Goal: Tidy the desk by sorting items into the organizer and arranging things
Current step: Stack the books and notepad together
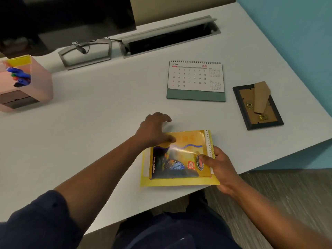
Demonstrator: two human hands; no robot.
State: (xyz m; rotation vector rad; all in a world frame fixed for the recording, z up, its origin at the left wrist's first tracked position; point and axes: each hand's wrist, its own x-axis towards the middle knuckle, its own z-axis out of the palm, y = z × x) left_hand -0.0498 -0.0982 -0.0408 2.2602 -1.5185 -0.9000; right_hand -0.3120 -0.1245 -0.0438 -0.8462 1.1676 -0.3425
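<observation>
1. Nearest to us, at about 6 o'clock, we see our dark blue sleeve (36, 221) and lap at the edge of the white surface (93, 126).
2. Our right hand (218, 169) is at 5 o'clock. Its fingers (206, 159) curl round the right side of a yellow notebook (179, 159), with the thumb on the cover.
3. The yellow notebook lies flat near the front edge of the surface. It sits on top of a bigger yellow folder (177, 182) that sticks out under it.
4. Our left hand (154, 130) rests at the top left corner of the notebook. Its fingers are spread and loosely bent, and we cannot tell if they grip anything.
5. Farther off at 1 o'clock stands a desk calendar (195, 78) showing June.
6. Just to its right, at 2 o'clock, a picture frame (258, 106) lies face down, with its brown stand on top.
7. At 10 o'clock, by the left edge, sits the pink organizer (36, 87) with blue pens (19, 74) in it.
8. Farthest away, at 11 o'clock, we see a dark monitor (71, 18) on its grey stand (86, 53), and at 12 o'clock an open cable slot (168, 36) in the surface.
</observation>
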